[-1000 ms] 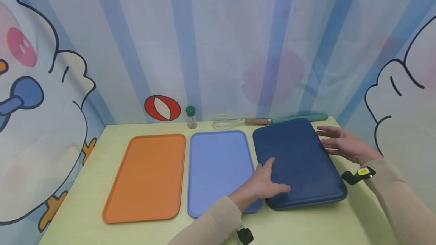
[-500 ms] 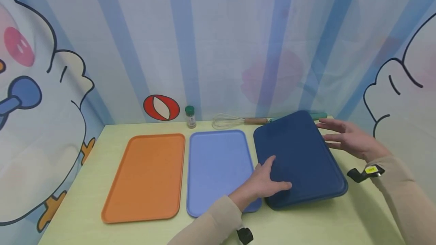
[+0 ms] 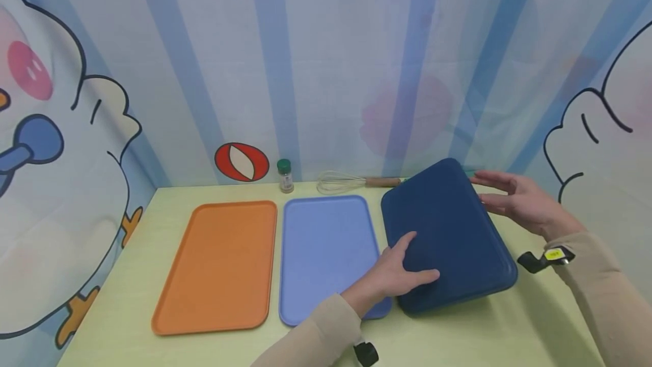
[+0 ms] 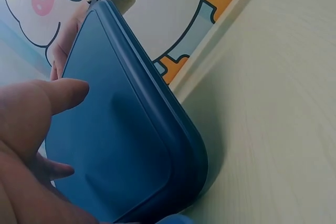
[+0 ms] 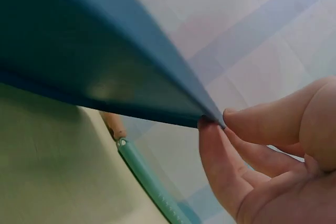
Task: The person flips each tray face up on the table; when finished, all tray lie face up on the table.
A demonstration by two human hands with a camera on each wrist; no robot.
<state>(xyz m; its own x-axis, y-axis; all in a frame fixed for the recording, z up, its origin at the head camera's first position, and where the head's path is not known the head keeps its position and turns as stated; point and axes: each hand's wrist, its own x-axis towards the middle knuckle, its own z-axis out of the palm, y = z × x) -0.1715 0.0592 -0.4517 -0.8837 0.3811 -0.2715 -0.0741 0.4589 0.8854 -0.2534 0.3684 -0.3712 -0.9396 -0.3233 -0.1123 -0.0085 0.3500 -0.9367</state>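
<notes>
A dark blue tray [image 3: 443, 237], its flat face up, stands tilted on the right of the table, its right side raised. My right hand [image 3: 527, 205] pinches its far right edge; in the right wrist view the thumb and a fingertip [image 5: 210, 129] meet at that edge. The hollow shaded underside [image 5: 105, 72] also shows there. My left hand [image 3: 394, 273] lies at the tray's lower left with thumb and fingers spread; whether it touches the face is unclear. Under the left forearm is a light blue tray [image 3: 328, 254], partly covered.
An orange tray [image 3: 219, 265] lies at left. Along the back stand a green-capped jar [image 3: 285, 176] and a whisk [image 3: 351, 182] with a wooden handle. A long green tool [image 5: 149, 179] lies beside the whisk, mostly behind the dark blue tray. A printed curtain [image 3: 331, 72] backs the table.
The dark blue tray's right side has risen and it tilts more steeply leftward. My right hand has moved up with the edge. The left hand has stayed nearly still.
</notes>
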